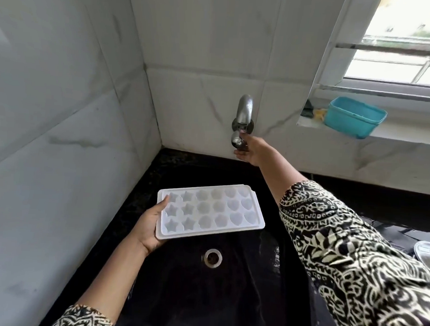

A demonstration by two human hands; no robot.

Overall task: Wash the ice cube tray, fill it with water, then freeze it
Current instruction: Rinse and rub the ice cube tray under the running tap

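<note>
A white ice cube tray [214, 210] with star, flower and heart moulds is held level over the black sink [239, 301]. My left hand [151, 224] grips its left short edge, thumb on top. My right hand [250, 151] reaches to the back wall and grips the knob of the steel tap [244, 114]. No water is seen running from the spout. The tray's cups look empty.
The sink drain [212, 257] lies below the tray. A teal plastic tub [353, 117] and a yellow scrap sit on the window ledge at right. A steel lid [428, 253] shows at the right edge. White marble-look tiles cover the left and back walls.
</note>
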